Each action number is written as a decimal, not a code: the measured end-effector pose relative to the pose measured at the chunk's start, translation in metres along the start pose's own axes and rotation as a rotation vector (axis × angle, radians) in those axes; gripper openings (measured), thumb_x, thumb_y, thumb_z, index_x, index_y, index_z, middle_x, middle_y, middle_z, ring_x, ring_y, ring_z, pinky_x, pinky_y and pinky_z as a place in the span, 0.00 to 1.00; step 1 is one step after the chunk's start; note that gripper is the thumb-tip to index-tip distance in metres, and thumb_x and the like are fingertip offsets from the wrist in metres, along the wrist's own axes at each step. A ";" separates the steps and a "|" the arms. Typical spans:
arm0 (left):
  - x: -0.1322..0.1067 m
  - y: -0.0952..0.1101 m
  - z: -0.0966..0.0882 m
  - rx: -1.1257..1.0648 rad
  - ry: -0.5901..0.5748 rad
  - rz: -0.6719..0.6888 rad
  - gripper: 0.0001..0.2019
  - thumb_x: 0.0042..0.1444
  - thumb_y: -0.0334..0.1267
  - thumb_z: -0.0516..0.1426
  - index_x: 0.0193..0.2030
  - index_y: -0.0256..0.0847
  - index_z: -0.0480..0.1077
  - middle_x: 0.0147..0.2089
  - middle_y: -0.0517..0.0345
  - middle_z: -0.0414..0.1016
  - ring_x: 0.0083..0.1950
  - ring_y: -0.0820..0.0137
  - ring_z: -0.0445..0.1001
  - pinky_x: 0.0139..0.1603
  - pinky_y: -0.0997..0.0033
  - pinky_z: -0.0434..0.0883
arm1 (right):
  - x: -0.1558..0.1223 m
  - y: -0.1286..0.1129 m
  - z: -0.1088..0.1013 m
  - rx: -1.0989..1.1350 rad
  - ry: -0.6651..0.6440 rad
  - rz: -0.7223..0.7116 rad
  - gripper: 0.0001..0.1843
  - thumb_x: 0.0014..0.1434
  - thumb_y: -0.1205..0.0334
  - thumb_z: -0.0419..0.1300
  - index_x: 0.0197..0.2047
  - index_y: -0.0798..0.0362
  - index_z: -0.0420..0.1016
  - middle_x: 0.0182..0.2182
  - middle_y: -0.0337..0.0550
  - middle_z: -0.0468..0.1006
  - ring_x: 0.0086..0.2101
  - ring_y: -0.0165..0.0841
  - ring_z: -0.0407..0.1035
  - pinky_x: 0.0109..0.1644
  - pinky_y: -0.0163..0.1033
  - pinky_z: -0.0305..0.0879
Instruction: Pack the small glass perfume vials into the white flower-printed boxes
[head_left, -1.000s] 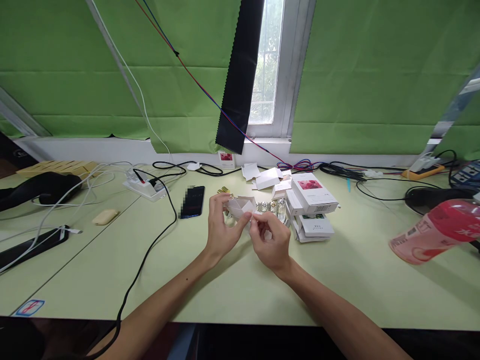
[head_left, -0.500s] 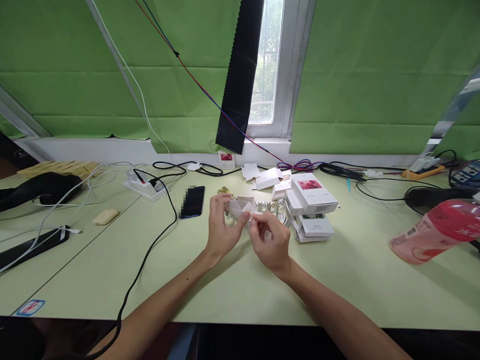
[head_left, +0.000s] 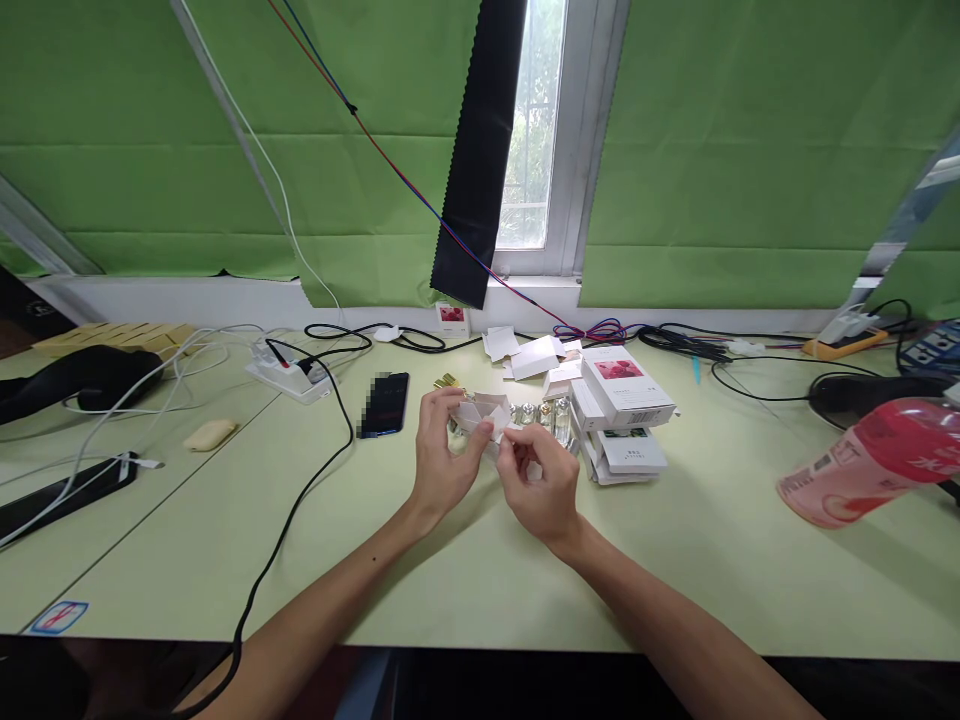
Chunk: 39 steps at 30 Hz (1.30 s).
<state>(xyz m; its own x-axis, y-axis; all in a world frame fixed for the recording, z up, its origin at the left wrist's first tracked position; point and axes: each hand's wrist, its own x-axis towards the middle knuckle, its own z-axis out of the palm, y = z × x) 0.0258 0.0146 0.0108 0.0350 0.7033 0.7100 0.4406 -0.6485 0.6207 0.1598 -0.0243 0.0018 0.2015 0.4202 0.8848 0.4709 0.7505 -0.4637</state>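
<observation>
We pinch a white card insert (head_left: 486,412) between our left hand (head_left: 442,455) and right hand (head_left: 541,480); fingers hide its lower half. Small bottles (head_left: 541,411) stand just behind, partly hidden.

Two bare forearms, sleeveless, hands (head_left: 495,465) without gloves, rings or watch

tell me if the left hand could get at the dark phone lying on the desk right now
Probably not at once: the left hand and right hand both hold the white cardboard piece. The phone lies close, with bare desk between.
</observation>
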 end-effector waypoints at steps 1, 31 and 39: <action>0.000 0.000 0.000 -0.003 0.000 0.001 0.09 0.63 0.44 0.58 0.43 0.44 0.66 0.52 0.49 0.67 0.57 0.60 0.69 0.53 0.56 0.73 | 0.000 0.000 0.000 0.000 -0.001 0.000 0.07 0.62 0.74 0.58 0.38 0.52 0.71 0.24 0.33 0.66 0.21 0.24 0.60 0.23 0.30 0.59; 0.001 0.006 -0.001 0.041 -0.002 0.080 0.07 0.62 0.40 0.60 0.43 0.44 0.67 0.49 0.51 0.72 0.53 0.61 0.72 0.52 0.57 0.72 | 0.001 -0.001 0.000 -0.023 0.009 0.008 0.06 0.63 0.72 0.57 0.37 0.52 0.71 0.24 0.33 0.68 0.21 0.24 0.60 0.23 0.31 0.60; 0.000 0.005 0.000 0.023 -0.019 0.082 0.08 0.63 0.42 0.60 0.41 0.44 0.66 0.46 0.53 0.73 0.49 0.63 0.74 0.50 0.59 0.73 | 0.002 -0.001 0.000 -0.012 0.014 0.012 0.06 0.62 0.72 0.58 0.38 0.52 0.71 0.23 0.33 0.67 0.21 0.24 0.60 0.23 0.30 0.60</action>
<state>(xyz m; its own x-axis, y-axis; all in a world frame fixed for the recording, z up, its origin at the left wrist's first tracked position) 0.0284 0.0115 0.0142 0.0886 0.6534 0.7518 0.4559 -0.6977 0.5526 0.1596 -0.0245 0.0041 0.2192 0.4214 0.8800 0.4789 0.7393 -0.4734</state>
